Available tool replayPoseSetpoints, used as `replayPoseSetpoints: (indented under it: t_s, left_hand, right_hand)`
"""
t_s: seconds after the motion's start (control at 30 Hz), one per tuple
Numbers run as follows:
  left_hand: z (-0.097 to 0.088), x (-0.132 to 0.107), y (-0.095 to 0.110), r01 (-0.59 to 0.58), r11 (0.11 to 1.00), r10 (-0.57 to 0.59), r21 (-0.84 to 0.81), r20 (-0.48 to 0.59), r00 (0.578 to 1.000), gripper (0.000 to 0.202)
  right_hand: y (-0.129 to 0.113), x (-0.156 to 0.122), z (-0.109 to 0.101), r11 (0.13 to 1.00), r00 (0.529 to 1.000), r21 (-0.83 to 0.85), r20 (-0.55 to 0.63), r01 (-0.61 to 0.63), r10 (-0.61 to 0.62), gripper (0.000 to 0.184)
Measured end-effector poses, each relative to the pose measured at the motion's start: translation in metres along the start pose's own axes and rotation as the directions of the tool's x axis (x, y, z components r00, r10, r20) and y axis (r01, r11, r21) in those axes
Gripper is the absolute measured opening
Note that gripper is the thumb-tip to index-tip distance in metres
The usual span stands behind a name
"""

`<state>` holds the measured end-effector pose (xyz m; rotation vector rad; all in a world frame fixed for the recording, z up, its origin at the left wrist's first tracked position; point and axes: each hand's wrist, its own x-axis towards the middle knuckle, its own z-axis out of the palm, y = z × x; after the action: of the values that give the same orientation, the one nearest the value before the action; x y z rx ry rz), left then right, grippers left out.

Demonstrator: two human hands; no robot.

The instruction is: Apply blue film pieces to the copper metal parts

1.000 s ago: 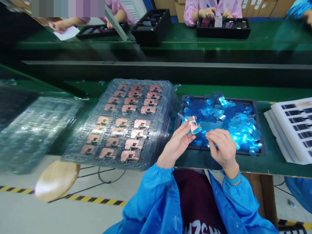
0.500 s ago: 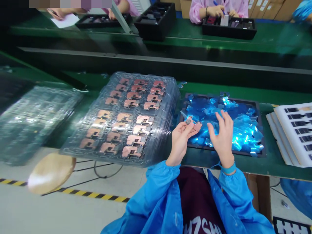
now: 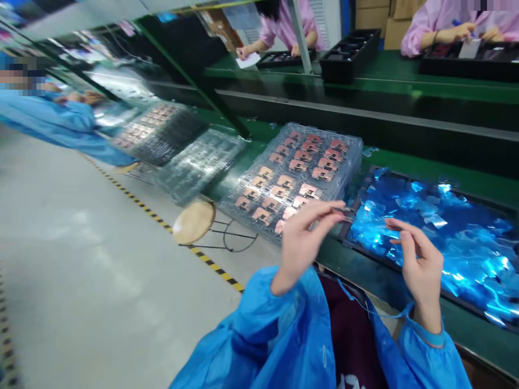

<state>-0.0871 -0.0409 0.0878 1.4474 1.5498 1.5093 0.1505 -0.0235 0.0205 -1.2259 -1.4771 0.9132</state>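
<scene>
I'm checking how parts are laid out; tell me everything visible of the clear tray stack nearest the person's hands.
The clear tray stack lies flat on the green bench, left of the blue film pieces. It looks like glossy moulded plastic, visibly layered along its right side. The top tray holds copper-pink circuit boards in three columns. The left hand hides its near right corner; whether they touch is unclear.

Bright, cool light throws hard glare off the blue film (image 3: 474, 259). Left of the film, the held piece (image 3: 345, 212) blurs; farther left, the floor (image 3: 117, 292) shines softly and a co-worker's blue sleeve (image 3: 44, 116) smears. Behind the film lies dark shadow.
</scene>
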Motion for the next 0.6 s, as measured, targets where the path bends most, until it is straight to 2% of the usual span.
replayPoseSetpoints:
  t_s: [0.07, 0.1, 0.17, 0.23, 0.3, 0.4, 0.5, 0.6]
  left_hand:
    - [-0.048, 0.030, -0.008, -0.145, 0.942, 0.152, 0.301, 0.001, 0.988, 0.022]
    - [-0.071, 0.046, -0.016, -0.174, 0.891, 0.170, 0.420, 0.047, 0.984, 0.026]
    - [-0.108, 0.079, -0.038, -0.188, 0.797, 0.097, 0.573, 0.186, 0.978, 0.031]
    - [-0.130, 0.107, -0.063, -0.183, 0.734, -0.024, 0.653, 0.295, 0.955, 0.029]
    - [-0.138, 0.124, -0.084, -0.189, 0.679, -0.086, 0.709, 0.332, 0.939, 0.023]
    - [-0.137, 0.133, -0.104, -0.246, 0.621, -0.048, 0.744, 0.350, 0.935, 0.021]
    - [-0.131, 0.133, -0.111, -0.291, 0.634, -0.001, 0.716, 0.377, 0.926, 0.025]
    - [-0.129, 0.130, -0.115, -0.288, 0.661, 0.017, 0.693, 0.370, 0.929, 0.029]
  right_hand:
    - [0.003, 0.001, -0.002, 1.000, 0.997, 0.024, -0.071, -0.007, 0.008, 0.032]
    - [0.005, 0.001, -0.002, 1.000, 0.995, 0.029, -0.096, -0.008, 0.011, 0.032]
    - [0.007, 0.002, -0.003, 1.000, 0.994, 0.023, -0.105, -0.013, 0.015, 0.031]
    - [0.009, 0.002, -0.004, 1.000, 0.996, 0.021, -0.083, -0.023, 0.025, 0.031]
    - [0.010, 0.002, -0.004, 0.999, 0.998, 0.021, -0.056, -0.041, 0.042, 0.031]
    - [0.011, 0.000, -0.003, 0.997, 0.997, 0.028, -0.040, -0.071, 0.072, 0.031]
    - [0.015, -0.002, -0.004, 0.995, 0.995, 0.042, -0.039, -0.094, 0.095, 0.030]
    - [0.019, -0.002, -0.006, 0.993, 0.994, 0.046, -0.029, -0.104, 0.106, 0.031]
